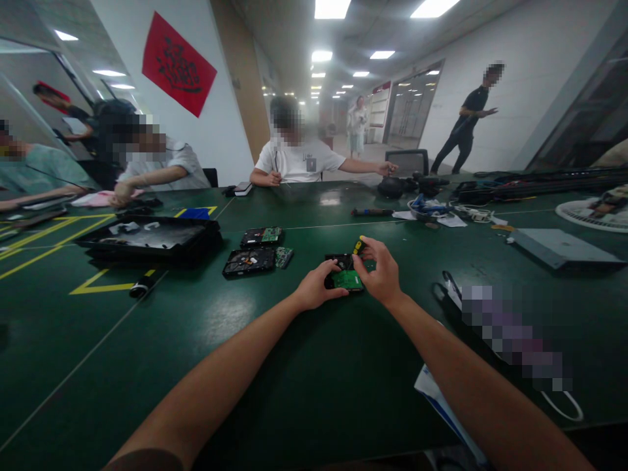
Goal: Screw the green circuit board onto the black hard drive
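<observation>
A hard drive with a green circuit board (347, 280) lies on the dark green table in front of me. My left hand (318, 285) grips it from the left side, thumb at the near edge and fingers over the far part. In my right hand (383, 271) is a small yellow and black screwdriver (360, 246), held between thumb and fingers above the drive's right side. Its tip is too small to make out. To the left lie another hard drive (249, 261), a loose circuit board (283, 257) and a further drive with a green board (262, 236).
Black trays (152, 237) stand on the left, near a black cylinder (142, 286). A grey metal box (566, 248) and a blurred-out pouch (510, 333) are on the right. Opposite sits a person in a white shirt (299, 160); cables and tools lie at the far right.
</observation>
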`<state>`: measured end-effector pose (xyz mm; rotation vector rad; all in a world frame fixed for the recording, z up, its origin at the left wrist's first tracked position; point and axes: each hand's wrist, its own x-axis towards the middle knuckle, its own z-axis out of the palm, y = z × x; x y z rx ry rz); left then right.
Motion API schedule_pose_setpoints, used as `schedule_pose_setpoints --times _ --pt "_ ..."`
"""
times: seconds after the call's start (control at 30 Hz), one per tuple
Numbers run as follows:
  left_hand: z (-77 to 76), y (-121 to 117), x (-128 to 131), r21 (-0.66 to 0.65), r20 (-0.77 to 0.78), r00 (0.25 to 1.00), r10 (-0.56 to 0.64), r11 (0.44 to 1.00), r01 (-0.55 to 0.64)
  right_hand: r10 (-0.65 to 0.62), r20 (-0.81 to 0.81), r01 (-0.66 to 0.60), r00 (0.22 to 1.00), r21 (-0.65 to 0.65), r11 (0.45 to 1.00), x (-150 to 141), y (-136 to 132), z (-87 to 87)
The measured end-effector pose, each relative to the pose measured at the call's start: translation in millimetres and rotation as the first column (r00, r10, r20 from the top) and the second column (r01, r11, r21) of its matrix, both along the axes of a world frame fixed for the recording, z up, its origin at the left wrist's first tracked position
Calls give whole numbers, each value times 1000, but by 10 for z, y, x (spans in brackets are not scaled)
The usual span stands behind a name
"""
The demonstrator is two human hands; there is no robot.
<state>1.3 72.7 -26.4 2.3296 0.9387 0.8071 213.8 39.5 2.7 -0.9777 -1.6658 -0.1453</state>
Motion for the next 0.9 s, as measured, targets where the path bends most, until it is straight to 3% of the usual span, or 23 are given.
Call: schedule_pose_setpoints --times 0.37,0.6,0.9 --pt "-9 -1 -2 4 -9 1000 -3 1000 3 -56 -7 56 998 -1 998 25 29 -40" --pt "-8 -2 2 -8 -15 1000 11 1000 -11 -6 -36 5 999 -28 1000 10 15 -32" --pt "-11 0 -6 4 -2 1000 -3 1000 3 -34 -2 34 999 11 999 9 0 -8"
